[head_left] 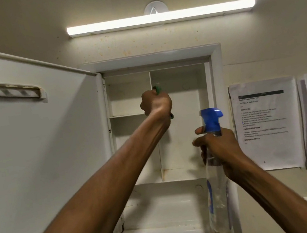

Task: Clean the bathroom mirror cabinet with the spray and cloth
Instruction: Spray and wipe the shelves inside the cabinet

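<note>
1. Mirror cabinet [220, 88] is wall-mounted, centre of view; its door [42, 150] is swung open to the left, inner face toward the camera, with a slotted rail [6, 90] near its top.
2. Cabinet interior: a vertical divider [159, 150] splits the upper part. The left bay has one shelf [126, 115], the right bay is one tall compartment. A separate lower compartment [166, 208] runs full width below. No items are visible inside.
3. Left hand [157, 104] is raised inside the cabinet in front of the divider, closed in a fist around a green object [158, 90]. Green shows above and below the fist. Probably the cloth, but too hidden to confirm.
4. Right hand [216, 145] is clamped on the neck of the spray bottle [219, 205], just in front of the cabinet's right edge.
5. The bottle has a clear body and stands upright; its blue trigger head [211, 117] points left toward the interior. A finger extends in front of the trigger; contact with it is unclear.
6. Hands are well apart.
7. Tube light [161, 18] is lit on the wall above the cabinet.
8. Printed sheets [267, 124] are fixed to the wall on the right.
</note>
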Available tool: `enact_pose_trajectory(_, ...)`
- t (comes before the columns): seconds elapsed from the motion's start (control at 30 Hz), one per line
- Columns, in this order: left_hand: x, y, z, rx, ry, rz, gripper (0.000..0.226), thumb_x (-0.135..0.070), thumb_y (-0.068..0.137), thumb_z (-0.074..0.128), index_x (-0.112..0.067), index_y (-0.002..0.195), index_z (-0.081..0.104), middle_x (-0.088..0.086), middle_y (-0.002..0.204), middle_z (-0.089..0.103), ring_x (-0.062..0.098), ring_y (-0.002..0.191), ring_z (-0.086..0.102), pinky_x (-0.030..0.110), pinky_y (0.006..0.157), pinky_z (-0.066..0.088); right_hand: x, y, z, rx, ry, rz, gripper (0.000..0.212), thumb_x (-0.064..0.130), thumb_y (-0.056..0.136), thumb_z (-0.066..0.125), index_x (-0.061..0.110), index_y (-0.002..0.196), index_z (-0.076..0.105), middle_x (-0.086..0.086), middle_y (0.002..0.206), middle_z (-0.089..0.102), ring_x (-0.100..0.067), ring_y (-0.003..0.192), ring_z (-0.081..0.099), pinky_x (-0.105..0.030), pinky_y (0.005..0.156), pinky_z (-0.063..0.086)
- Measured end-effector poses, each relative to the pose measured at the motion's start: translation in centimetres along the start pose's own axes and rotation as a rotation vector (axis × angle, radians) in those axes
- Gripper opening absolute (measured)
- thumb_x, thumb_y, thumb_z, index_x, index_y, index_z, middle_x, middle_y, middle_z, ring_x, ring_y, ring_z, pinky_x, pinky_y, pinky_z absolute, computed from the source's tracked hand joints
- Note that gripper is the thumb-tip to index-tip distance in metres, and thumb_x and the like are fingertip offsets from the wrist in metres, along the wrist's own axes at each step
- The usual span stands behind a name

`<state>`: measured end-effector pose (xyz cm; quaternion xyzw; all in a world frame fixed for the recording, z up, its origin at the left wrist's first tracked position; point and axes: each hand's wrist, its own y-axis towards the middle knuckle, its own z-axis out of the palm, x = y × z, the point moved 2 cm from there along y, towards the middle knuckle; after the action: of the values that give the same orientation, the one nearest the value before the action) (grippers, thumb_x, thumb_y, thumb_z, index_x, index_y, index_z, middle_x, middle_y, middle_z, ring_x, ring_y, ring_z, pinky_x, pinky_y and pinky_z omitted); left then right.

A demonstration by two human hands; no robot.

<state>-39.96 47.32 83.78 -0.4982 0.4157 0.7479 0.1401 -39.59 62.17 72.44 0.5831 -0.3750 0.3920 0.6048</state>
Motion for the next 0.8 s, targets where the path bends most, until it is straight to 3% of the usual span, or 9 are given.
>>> enact_pose_trajectory(0.07, 0.0, -0.4, 1.0, -0.018, 0.019, 0.079, 0.015, -0.002, 0.086, 0.049, -0.007, 0.089, 0.063, 0.009, 0.088, 0.062, 0.023, 0.073, 0.062, 0.023, 0.052, 0.051, 0.4, 1.1, 1.5, 0.035, 0.001, 0.059, 0.017, 0.008, 0.084, 0.070, 0.015, 0.099, 0.064, -0.007, 0.075, 0.063, -0.020, 0.061, 0.061, -0.034, 0.057, 0.053)
enact_pose_trajectory(0.13, 0.1, -0.2, 1.7, -0.035, 0.131, 0.283, 0.027, 0.005, 0.084, 0.049, -0.007, 0.102, 0.064, 0.011, 0.098, 0.065, 0.026, 0.085, 0.062, 0.035, 0.070, 0.055, 1.2, 2.2, 2.8, 0.063, -0.017, 0.110, 0.013, 0.010, 0.084, 0.069, 0.011, 0.096, 0.065, -0.007, 0.073, 0.062, -0.019, 0.058, 0.060, -0.032, 0.056, 0.053)
enact_pose_trajectory(0.2, 0.2, 0.0, 2.0, -0.053, 0.302, 0.509, 0.040, 0.008, 0.083, 0.051, -0.009, 0.118, 0.058, 0.010, 0.108, 0.064, 0.024, 0.092, 0.062, 0.033, 0.077, 0.054, 2.3, 3.4, 3.7, 0.083, -0.026, 0.123, 0.010, 0.009, 0.083, 0.067, 0.009, 0.093, 0.065, -0.006, 0.066, 0.060, -0.017, 0.053, 0.058, -0.031, 0.055, 0.053)
enact_pose_trajectory(0.37, 1.2, 1.1, 2.6, 0.023, 0.599, 0.853, 0.059, 0.008, 0.080, 0.054, -0.010, 0.136, 0.047, 0.012, 0.131, 0.056, 0.026, 0.120, 0.052, 0.034, 0.102, 0.044, 4.5, 5.9, 4.8, 0.105, -0.004, 0.098, 0.011, 0.000, 0.075, 0.060, 0.006, 0.084, 0.060, -0.004, 0.052, 0.053, -0.014, 0.040, 0.050, -0.025, 0.046, 0.050)
enact_pose_trajectory(0.47, 1.6, 1.7, 2.5, 0.098, 0.734, 0.986, 0.063, 0.008, 0.080, 0.053, -0.008, 0.140, 0.042, 0.012, 0.141, 0.048, 0.025, 0.132, 0.041, 0.035, 0.115, 0.026, 4.6, 6.7, 4.9, 0.094, -0.001, 0.110, 0.009, -0.001, 0.075, 0.058, 0.006, 0.079, 0.061, -0.002, 0.048, 0.054, -0.013, 0.037, 0.049, -0.023, 0.043, 0.049)
enact_pose_trajectory(0.6, 1.9, 2.2, 2.9, 0.166, 0.859, 1.052, 0.064, 0.004, 0.085, 0.052, -0.008, 0.145, 0.034, 0.012, 0.148, 0.038, 0.026, 0.139, 0.031, 0.038, 0.119, 0.018, 4.1, 7.3, 4.7, 0.121, 0.050, 0.135, 0.012, -0.004, 0.076, 0.060, 0.007, 0.081, 0.057, -0.003, 0.047, 0.051, -0.016, 0.039, 0.049, -0.026, 0.046, 0.048)
enact_pose_trajectory(0.8, 2.2, 2.7, 3.8, 0.303, 0.869, 1.073, 0.059, -0.012, 0.082, 0.061, -0.010, 0.138, 0.043, 0.010, 0.134, 0.054, 0.024, 0.121, 0.051, 0.035, 0.103, 0.041, 3.3, 7.5, 4.3, 0.088, 0.058, 0.144, 0.015, -0.003, 0.072, 0.060, 0.006, 0.084, 0.057, -0.002, 0.047, 0.051, -0.015, 0.040, 0.049, -0.026, 0.048, 0.049)
